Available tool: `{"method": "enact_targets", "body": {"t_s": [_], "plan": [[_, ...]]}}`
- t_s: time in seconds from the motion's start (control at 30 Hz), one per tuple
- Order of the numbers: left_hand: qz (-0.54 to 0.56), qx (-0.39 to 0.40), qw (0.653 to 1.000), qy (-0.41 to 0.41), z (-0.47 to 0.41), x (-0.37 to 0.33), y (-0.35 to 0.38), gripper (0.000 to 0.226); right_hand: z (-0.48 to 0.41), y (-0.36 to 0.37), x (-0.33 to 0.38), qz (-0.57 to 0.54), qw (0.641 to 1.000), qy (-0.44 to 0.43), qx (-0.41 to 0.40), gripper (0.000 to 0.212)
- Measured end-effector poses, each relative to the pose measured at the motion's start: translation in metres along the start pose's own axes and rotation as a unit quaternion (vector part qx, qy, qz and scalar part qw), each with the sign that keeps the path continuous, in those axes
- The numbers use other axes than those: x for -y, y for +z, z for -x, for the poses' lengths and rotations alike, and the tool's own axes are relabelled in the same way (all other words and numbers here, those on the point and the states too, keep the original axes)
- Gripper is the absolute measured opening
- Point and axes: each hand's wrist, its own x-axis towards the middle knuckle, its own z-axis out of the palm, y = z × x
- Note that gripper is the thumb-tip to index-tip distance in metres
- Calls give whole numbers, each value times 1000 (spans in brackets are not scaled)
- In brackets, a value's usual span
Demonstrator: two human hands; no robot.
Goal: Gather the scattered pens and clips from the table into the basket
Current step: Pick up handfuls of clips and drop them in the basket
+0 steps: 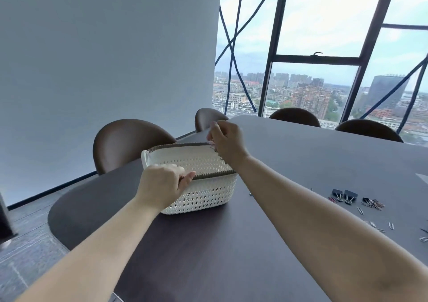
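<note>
**Both hands at the basket, clips on the table to the right**

Surface: dark brown table [301, 153], matte, with a rounded end on the left. Its far half looks grey in the window light.

Room: plain pale wall [104, 47] on the left. Floor-to-ceiling window [324, 47] with dark frames ahead, city blocks and overcast sky behind it. Grey floor [27, 250] at lower left. Brown rounded chair backs [125, 144] sit along the far edges of the table, four in view.

Task items: the white openwork basket [208, 195] has a dark brown rim and stands upright near the rounded end, between the two forearms. Two black binder clips [345, 195] lie side by side well to the right of it. A small heap of paper clips [372, 203] lies just beside those, and loose paper clips [391, 225] are scattered nearer the table's near-right edge. All of these are outside the basket. What's inside it is hidden by its near wall.

Grip:
- The left hand [162, 183] is on the basket's near rim at the left end. Its fingers curl over the brown edge, with the thumb along the rim's outer face. It has a firm hold.
- The right hand [228, 142] is above the basket's far-right corner, back of the hand to the camera, fingers drawn together and pointing down. The fingertips are hidden, so I cannot tell whether it holds anything.
</note>
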Motion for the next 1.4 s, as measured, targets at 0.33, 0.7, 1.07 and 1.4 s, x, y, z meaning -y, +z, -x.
{"method": "enact_targets", "body": {"t_s": [0.33,0.7,1.07,1.4], "plan": [[7,-77,997,6,-5,12,14,51,0,19,-32,237,961,9,145,24],[29,-50,998,16,-6,10,14,56,21,9,-28,321,946,3,52,31],[17,-100,985,140,-15,-63,6,21,97,-134,-91,347,935,20,75,34],[184,366,905,112,-29,-272,81,65,170,-339,-171,474,838,269,5,43]]}}
